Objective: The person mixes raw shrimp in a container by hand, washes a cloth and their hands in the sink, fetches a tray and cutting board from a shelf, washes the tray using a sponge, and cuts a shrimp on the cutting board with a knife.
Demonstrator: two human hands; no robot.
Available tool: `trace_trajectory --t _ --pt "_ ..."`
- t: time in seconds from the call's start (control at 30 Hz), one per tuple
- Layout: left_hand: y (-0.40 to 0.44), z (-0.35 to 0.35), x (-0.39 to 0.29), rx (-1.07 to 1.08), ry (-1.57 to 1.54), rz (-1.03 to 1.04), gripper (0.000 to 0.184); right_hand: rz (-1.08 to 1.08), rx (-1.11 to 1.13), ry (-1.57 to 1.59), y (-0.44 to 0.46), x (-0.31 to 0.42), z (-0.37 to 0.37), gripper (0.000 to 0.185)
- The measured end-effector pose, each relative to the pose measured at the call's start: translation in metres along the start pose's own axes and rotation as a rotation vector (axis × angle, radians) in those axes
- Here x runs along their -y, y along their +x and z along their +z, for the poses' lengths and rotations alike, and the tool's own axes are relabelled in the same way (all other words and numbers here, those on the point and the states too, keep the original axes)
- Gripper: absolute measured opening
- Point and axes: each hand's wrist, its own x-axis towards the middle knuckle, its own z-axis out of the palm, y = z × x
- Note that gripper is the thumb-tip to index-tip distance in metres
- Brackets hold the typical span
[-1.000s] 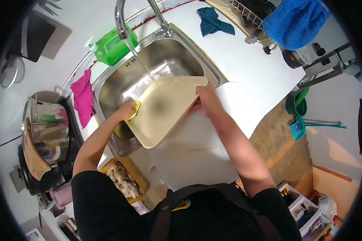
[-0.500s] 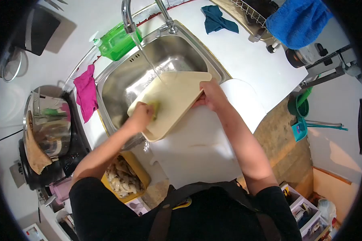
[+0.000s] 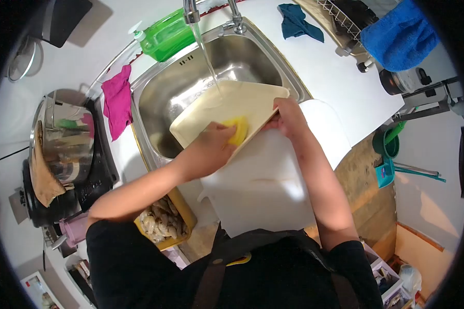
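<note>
Over the steel sink (image 3: 160, 98) a cream tray (image 3: 201, 110) is tilted, its far part under the water running from the tap (image 3: 191, 15). My left hand (image 3: 209, 149) is closed on a yellow sponge (image 3: 237, 131) and presses it against the tray's inner face near the close edge. With fingers wrapped round the tray's right rim, my right hand (image 3: 288, 117) holds it up. A white apron (image 3: 258, 190) lies below the tray, in front of my body.
A green soap bottle (image 3: 165, 37), a pink cloth (image 3: 117, 103) and a dark teal cloth (image 3: 300, 23) lie round the sink. Left stands a large steel pot (image 3: 69, 149). A yellow container (image 3: 185, 206) of what looks like seafood is below my left forearm.
My left hand has moved the sponge rightward across the tray from its left edge. The tray has stayed in my right hand. The whole view has shifted a little.
</note>
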Motion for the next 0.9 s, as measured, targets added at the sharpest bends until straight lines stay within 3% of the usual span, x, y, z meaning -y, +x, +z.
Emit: trace_trajectory --t 0.07,0.17,0.2,0.23,0.27,0.33,0.37,0.5,0.6,0.67,0.7,0.8,0.9 --pt "-0.023 -0.007 0.014 -0.038 0.080 0.027 0.027 0.023 -0.022 -0.006 0.000 0.001 0.003 0.038" --pt "-0.019 -0.021 0.052 0.104 0.224 -0.137 0.032 -0.024 -0.011 -0.007 -0.002 0.000 0.007 0.038" --pt "-0.015 -0.011 0.089 -0.104 0.282 -0.089 0.027 -0.019 -0.012 -0.033 -0.002 0.001 0.008 0.038" --pt "0.000 -0.014 0.112 0.026 0.179 -0.364 0.027 -0.016 -0.017 -0.058 -0.002 0.002 0.008 0.037" --pt "0.012 -0.007 0.156 -0.026 0.327 -0.354 0.023 -0.014 -0.028 -0.084 -0.003 0.002 0.006 0.036" --pt "0.042 -0.007 0.232 0.089 0.368 -0.333 0.022 -0.014 -0.017 -0.065 -0.002 0.003 0.005 0.037" --pt "0.058 -0.006 0.259 0.183 0.387 -0.379 0.034 -0.014 -0.011 -0.054 -0.001 0.003 0.005 0.037" --pt "0.087 0.012 0.217 0.047 0.183 -0.370 0.054 -0.041 -0.089 -0.054 0.004 0.002 0.008 0.044" --pt "0.084 0.007 0.106 0.052 -0.617 -0.413 0.046 -0.073 -0.149 -0.014 -0.003 0.000 0.011 0.040" --pt "0.081 0.023 0.090 0.035 0.010 0.139 0.043 -0.052 -0.074 -0.001 0.007 -0.008 0.004 0.040" --pt "0.074 0.018 0.053 0.069 -0.158 0.131 0.042 -0.055 -0.087 -0.033 0.010 -0.010 0.003 0.040" --pt "0.090 0.035 0.048 -0.031 -0.236 0.259 0.041 -0.063 -0.107 -0.085 0.009 -0.009 0.001 0.039" --pt "0.137 0.038 0.083 0.009 -0.272 -0.065 0.040 -0.060 -0.068 -0.052 0.001 -0.007 0.006 0.039"
